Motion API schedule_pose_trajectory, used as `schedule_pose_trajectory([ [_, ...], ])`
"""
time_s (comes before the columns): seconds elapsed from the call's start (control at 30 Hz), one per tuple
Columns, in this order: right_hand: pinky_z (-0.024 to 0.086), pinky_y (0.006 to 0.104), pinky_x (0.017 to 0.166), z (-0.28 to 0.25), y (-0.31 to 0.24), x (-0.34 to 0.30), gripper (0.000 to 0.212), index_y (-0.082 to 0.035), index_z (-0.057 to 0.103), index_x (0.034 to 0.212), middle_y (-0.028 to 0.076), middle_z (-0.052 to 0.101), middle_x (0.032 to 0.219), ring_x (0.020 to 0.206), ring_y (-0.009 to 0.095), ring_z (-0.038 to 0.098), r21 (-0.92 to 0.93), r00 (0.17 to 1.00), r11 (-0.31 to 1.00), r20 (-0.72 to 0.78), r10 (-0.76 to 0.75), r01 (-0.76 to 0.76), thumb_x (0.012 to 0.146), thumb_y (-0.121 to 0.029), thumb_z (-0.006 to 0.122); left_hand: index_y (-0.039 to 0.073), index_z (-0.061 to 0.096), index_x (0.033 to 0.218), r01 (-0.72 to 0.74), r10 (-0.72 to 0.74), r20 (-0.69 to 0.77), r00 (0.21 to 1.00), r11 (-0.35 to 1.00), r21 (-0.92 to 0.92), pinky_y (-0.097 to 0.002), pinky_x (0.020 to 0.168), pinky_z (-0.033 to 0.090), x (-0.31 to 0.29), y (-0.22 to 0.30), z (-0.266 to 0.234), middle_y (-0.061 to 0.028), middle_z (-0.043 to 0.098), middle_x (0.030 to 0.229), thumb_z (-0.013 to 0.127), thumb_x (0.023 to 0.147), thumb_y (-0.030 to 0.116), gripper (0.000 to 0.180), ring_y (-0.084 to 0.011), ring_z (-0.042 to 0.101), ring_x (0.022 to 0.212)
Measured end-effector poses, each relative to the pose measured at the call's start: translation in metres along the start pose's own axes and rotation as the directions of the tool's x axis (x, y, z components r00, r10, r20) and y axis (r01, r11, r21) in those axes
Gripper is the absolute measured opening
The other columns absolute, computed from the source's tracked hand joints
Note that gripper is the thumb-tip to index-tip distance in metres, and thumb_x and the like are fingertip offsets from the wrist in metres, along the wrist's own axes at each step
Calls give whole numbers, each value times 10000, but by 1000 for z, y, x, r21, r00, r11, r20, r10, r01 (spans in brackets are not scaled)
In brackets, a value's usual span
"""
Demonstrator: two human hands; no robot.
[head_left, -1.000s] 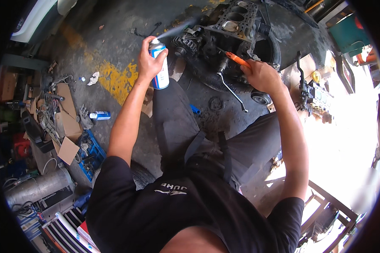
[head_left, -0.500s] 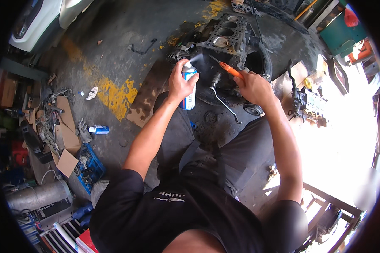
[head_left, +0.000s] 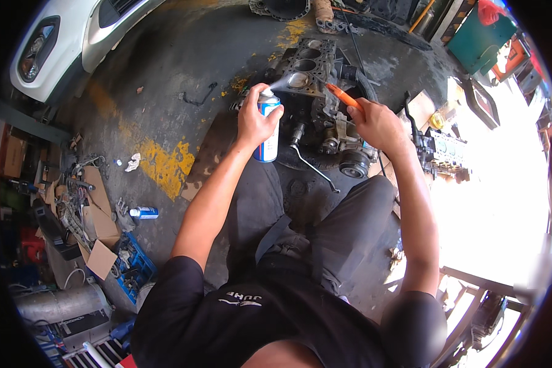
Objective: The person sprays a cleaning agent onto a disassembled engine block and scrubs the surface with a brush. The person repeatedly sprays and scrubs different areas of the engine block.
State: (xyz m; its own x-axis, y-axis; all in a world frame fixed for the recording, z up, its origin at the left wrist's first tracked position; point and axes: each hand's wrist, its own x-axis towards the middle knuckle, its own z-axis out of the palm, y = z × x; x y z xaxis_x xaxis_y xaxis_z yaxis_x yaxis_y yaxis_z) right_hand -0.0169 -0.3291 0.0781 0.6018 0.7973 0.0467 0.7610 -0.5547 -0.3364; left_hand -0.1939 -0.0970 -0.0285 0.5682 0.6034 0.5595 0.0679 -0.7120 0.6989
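My left hand (head_left: 255, 122) is wrapped round a blue-and-white spray can (head_left: 268, 140), holding it upright with the index finger on the white nozzle. A pale mist leaves the nozzle toward the nearest bore of a bare engine block (head_left: 322, 69). That bore shows a bright piston top (head_left: 298, 80). Closed in my right hand (head_left: 380, 127) is an orange-handled tool (head_left: 345, 97); its thin tip points at the block's right side and is hard to make out. Below the block, a long bent-handled socket wrench (head_left: 316, 164) reaches toward my knees, beside a ribbed pulley (head_left: 354, 164).
A second blue spray can (head_left: 144, 213) lies on the floor to the left, near an open blue tool case (head_left: 135, 260) and cardboard (head_left: 101, 214) with loose parts. A white car (head_left: 73, 46) stands at the far left. Another engine part (head_left: 444, 153) lies in bright sunlight at right.
The view has shifted, bringing more of the car and pulley into sight. The mist now reaches the nearest bore, where before it met the block's front side. Both hands keep their grips.
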Motion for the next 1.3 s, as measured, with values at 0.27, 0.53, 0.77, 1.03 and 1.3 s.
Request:
schedule_pose_trajectory([
  [0.27, 503, 527, 845, -17, 22, 13, 427, -37, 685, 1118, 258, 708, 957, 959, 454, 666, 34, 980, 999, 196, -4, -3, 1036, -422, 519, 96, 542, 1260, 10, -5, 72, 997, 997, -70, -432, 891, 544, 37, 12, 30, -178, 688, 1121, 820, 786, 204, 560, -381, 689, 1026],
  [0.53, 532, 501, 860, -22, 25, 16, 432, -55, 713, 1086, 210, 731, 979, 966, 409, 689, -27, 984, 1000, 177, -5, 10, 1022, -434, 516, 120, 540, 1270, 33, -31, 148, 989, 999, -9, -439, 893, 545, 51, 3, 19, -172, 693, 1127, 808, 797, 204, 551, -377, 691, 1031],
  [0.77, 513, 506, 842, -33, 18, 1, 398, -54, 691, 1136, 230, 715, 946, 950, 424, 675, 1, 942, 1000, 336, 28, -30, 1024, -409, 550, 88, 559, 1265, -80, 83, 227, 970, 997, -20, -420, 876, 535, 22, 14, 27, -159, 686, 1100, 810, 794, 172, 540, -345, 686, 996],
  [1.03, 534, 523, 838, -12, 24, 15, 398, -43, 698, 1048, 221, 726, 961, 934, 429, 687, -116, 1000, 993, -16, 6, -8, 1018, -396, 517, 97, 549, 1265, -39, 55, 188, 981, 995, -90, -449, 888, 536, 39, 13, 45, -187, 684, 1128, 806, 798, 211, 545, -387, 675, 1030],
  [1.3, 535, 507, 878, -1, 17, 36, 424, -25, 713, 1053, 214, 734, 990, 985, 411, 688, -68, 988, 996, 139, 60, -51, 1003, -400, 521, 114, 545, 1279, -56, 66, 167, 984, 996, -64, -469, 907, 531, 72, 6, 58, -197, 682, 1143, 812, 789, 247, 574, -414, 664, 1055],
])
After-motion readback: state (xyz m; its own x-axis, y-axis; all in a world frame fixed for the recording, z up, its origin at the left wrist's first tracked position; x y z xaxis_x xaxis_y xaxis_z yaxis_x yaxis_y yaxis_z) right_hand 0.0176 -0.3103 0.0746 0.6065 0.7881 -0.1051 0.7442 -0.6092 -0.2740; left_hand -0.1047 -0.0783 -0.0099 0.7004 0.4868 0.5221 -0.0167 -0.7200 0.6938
